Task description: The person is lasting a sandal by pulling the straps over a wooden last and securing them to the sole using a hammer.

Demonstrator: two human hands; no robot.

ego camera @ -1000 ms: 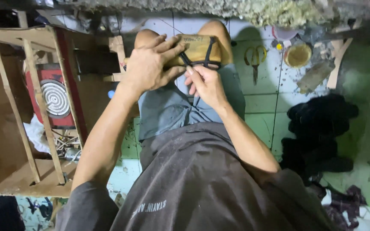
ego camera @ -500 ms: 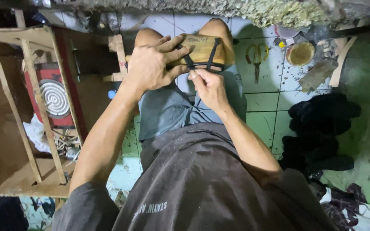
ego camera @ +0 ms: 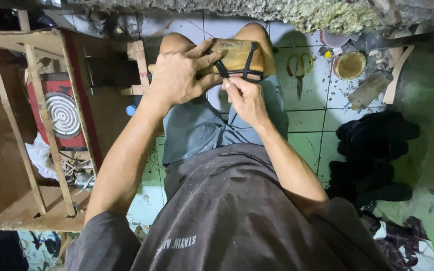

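Centrally, a wooden sandal sole point(ego camera: 237, 56) is held across the knees; it is clasped from above by the left hand point(ego camera: 177, 75), whose fingers are curled over its near edge and left half. A black strap point(ego camera: 249, 60) is seen crossing the sole, and its near end is pinched between thumb and fingertips of the right hand point(ego camera: 244, 98), which is closed tight just below the sole's edge. Both hands are touching the piece; the two are nearly meeting at the strap. Beneath them, grey shorts point(ego camera: 197, 130) and a dark grey shirt point(ego camera: 247, 216) are noted, the person being seated over a floor point(ego camera: 307, 120) of pale green and white tiles, stained and dusty. At the top, a rough crumbling concrete edge point(ego camera: 297, 12) is seen running the width of the view. On the tiles to the right, yellow-handled scissors point(ego camera: 300, 68) are laid, and just beyond them a round open tin point(ego camera: 350, 64) with a brownish content. Further right, a heap of black foam pieces point(ego camera: 372, 150) is piled, well apart from the hands, with crumpled cloth point(ego camera: 408, 246) at the lower corner. To the left, an open wooden frame point(ego camera: 31, 125) is stood, and within it a red electric coil stove point(ego camera: 61, 115) is seen.
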